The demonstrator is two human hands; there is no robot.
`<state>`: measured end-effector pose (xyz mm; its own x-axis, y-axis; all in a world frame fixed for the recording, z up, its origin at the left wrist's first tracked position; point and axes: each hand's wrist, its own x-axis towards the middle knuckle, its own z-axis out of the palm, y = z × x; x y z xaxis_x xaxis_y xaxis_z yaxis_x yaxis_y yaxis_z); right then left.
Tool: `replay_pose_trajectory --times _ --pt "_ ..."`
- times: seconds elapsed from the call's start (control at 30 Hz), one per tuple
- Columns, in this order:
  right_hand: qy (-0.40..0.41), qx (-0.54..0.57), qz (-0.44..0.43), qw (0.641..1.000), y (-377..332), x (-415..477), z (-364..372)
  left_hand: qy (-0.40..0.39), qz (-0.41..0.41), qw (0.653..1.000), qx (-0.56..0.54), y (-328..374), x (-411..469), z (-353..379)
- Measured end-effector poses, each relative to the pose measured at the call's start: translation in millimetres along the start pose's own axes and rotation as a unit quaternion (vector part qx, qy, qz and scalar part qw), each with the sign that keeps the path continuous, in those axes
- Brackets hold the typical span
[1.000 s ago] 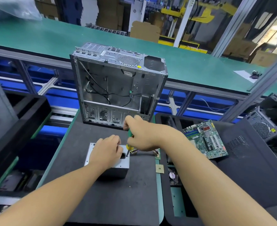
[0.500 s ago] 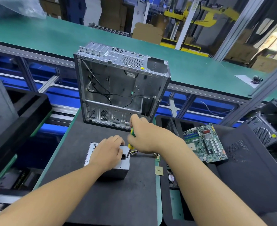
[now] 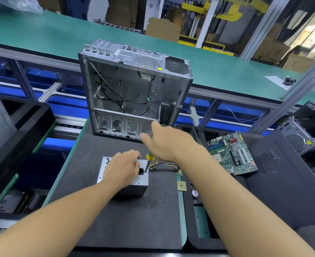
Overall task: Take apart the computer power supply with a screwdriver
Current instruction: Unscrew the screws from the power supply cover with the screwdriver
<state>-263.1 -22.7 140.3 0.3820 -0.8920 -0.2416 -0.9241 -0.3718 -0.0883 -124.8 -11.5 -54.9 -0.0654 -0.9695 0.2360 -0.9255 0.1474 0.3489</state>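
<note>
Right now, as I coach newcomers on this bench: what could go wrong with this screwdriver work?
The green-and-yellow-handled screwdriver, gripped by the right hand, has its tip right beside the left hand holding the grey metal power supply box; a slip could jab its fingers. The coloured wire bundle lies near that tip and might get nicked.

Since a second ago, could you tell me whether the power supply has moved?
No. The power supply keeps its spot in front of the case, under the left hand.
</note>
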Motion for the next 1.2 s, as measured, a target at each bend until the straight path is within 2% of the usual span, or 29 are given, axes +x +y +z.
replay_pose_trajectory --times 0.07,0.1,0.23,0.33,0.5,0.6,0.73,0.8,0.93,1.03,1.1,1.2 --pt "0.032 -0.077 -0.008 0.997 0.0 0.8 1.8 -0.011 -0.001 1.0 -0.003 -0.9 -0.2 1.7" --pt "0.037 -0.076 -0.017 0.996 0.1 2.0 1.5 -0.006 -0.008 1.0 -0.01 -0.5 0.1 1.2" --pt "-0.028 0.055 -0.047 0.997 -1.2 2.2 1.0 0.026 -0.029 0.999 -0.033 3.3 -2.5 -2.1" --pt "-0.049 0.078 -0.047 0.995 -4.9 -0.3 -0.5 0.02 -0.023 0.999 -0.028 5.1 -2.6 -4.0" --pt "0.025 -0.02 0.01 0.999 -10.3 -3.8 4.9 0.001 -0.027 0.999 -0.023 0.7 -0.4 -0.7" --pt "0.045 -0.045 -0.004 0.998 -9.7 -1.5 6.2 -0.003 -0.019 1.0 -0.009 -0.7 2.1 0.9" --pt "-0.07 0.061 -0.037 0.995 -5.4 0.1 -1.6 0.016 -0.014 1.0 0.007 1.4 1.8 1.1" --pt "-0.102 0.08 -0.042 0.991 -4.0 -2.5 -5.8 0.026 -0.022 0.999 0.007 2.3 1.3 0.1" --pt "-0.027 0.007 0.013 1.0 -9.3 -1.4 0.7 0.024 -0.036 0.999 -0.011 4.1 -1.0 -1.2" --pt "0.013 -0.046 0.024 0.999 -15.4 3.0 4.3 -0.001 0.009 1.0 -0.003 0.9 -0.4 -0.6" --pt "0.02 -0.047 0.01 0.999 -16.2 5.6 5.3 -0.003 0.038 0.999 0.016 -1.3 -0.2 2.3" --pt "-0.007 -0.007 -0.01 1.0 -13.4 7.2 6.0 -0.002 0.032 0.999 0.028 -3.2 -0.3 4.5"
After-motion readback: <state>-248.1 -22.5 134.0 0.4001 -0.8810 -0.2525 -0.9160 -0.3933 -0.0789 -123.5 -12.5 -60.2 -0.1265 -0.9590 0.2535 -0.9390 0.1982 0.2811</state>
